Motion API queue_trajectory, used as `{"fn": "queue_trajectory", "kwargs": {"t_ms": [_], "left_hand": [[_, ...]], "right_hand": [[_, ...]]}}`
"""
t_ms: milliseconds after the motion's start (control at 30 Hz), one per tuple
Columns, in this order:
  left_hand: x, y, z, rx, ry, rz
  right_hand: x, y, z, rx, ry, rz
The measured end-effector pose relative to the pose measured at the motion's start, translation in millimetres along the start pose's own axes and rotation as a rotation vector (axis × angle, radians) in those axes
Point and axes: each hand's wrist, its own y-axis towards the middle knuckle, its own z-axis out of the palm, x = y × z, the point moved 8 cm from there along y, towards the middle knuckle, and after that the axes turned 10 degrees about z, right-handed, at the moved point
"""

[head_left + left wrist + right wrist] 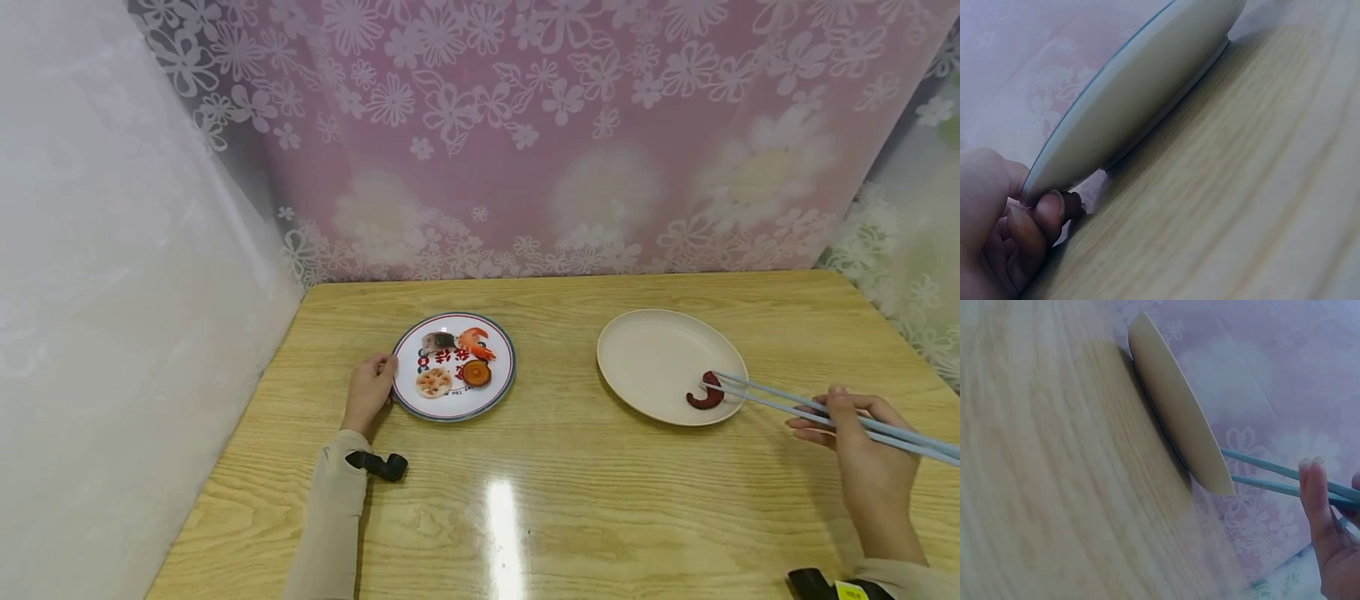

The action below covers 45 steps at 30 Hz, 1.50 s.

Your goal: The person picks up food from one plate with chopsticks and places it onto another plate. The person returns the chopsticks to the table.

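Observation:
In the head view my left hand (369, 390) pinches the left rim of a white plate (405, 358) with a blue-green edge and red lettering, the thumb above and curled fingers below. On this plate lie a lotus root slice (434, 383), a shrimp (476, 342), a round brown mushroom-like piece (476, 373) and a grey-and-dark food piece (438, 342). My right hand (870, 442) holds a pair of light blue chopsticks (795, 403). Their tips meet a dark red hooked food piece (707, 395) at the near right side of a beige plate (652, 358).
Both plates stand on a wood-grain table (585, 475), with a gap between them. Behind the table hangs a pink flowered curtain (525, 167), and a pale sheet (150, 292) borders the left side. Black straps with small cameras sit on both wrists.

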Motion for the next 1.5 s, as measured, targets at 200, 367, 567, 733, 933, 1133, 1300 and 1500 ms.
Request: {"fn": "queue_trajectory", "kwargs": {"t_ms": [200,367,567,733,933,1133,1300,1500], "left_hand": [[2.1,-0.5,-0.8,0.004,0.012,-0.023],[2.1,0.8,-0.7,0.008,0.033,-0.041],[1.9,0.4,-1.0,0.017,0.042,-0.041],[1.1,-0.8,-2.5,0.016,0.038,-0.045],[3.0,1.3,-0.1,0.021,0.023,-0.046],[3.4,3.1,0.4,0.02,0.009,-0.038],[3.9,2.5,1.2,0.03,0.015,-0.042],[2.3,1.2,0.3,0.023,0.016,-0.051]], "right_hand": [[3.1,-3.9,4.1,-0.013,0.028,-0.049],[4.3,-4.7,9.4,0.007,0.074,-0.158],[-1.9,-4.1,6.3,-0.053,0.089,-0.17],[-10.8,-0.7,6.3,-0.1,0.147,-0.079],[-14.6,3.3,4.5,-0.118,0.194,-0.043],[-14.7,5.8,3.6,-0.124,0.246,-0.023],[-13.3,6.8,5.7,-0.119,0.249,-0.023],[-21.0,12.6,4.0,-0.157,0.294,0.074]]}}
